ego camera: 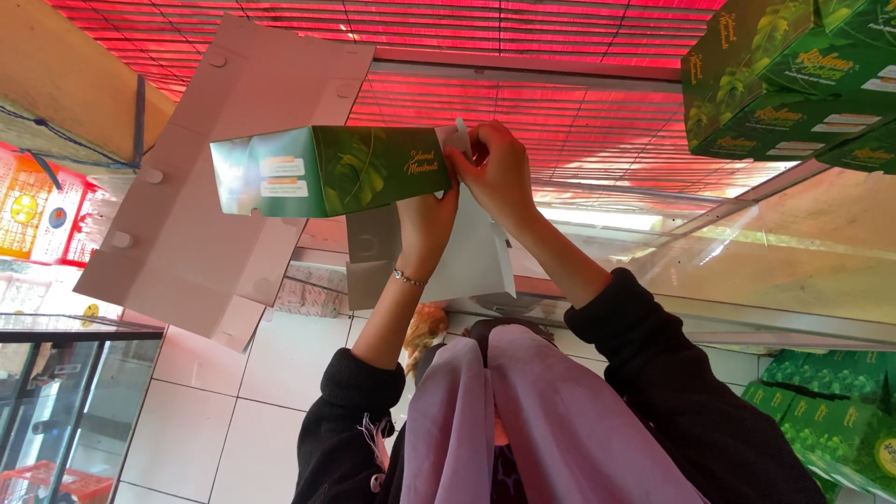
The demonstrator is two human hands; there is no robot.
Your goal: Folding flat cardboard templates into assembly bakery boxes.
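Observation:
A long green carton (327, 170) with a leaf print is held up sideways in the middle of the view. My right hand (499, 173) grips its right end, with the fingers pinched on a small white flap (460, 135). My left hand (425, 219), which has a thin bracelet at the wrist, holds the same end from underneath. A white unfolded panel (476, 257) of card hangs down behind both hands. Black sleeves cover both arms, and a pale pink scarf (523, 429) lies between them at the bottom.
A large flat unfolded card blank (215, 168) stands behind the carton on the left. Several finished green cartons are stacked at the top right (793, 75) and at the lower right (831, 401). A glass cabinet (65, 401) is at the lower left, and red slats (523, 37) run across the top.

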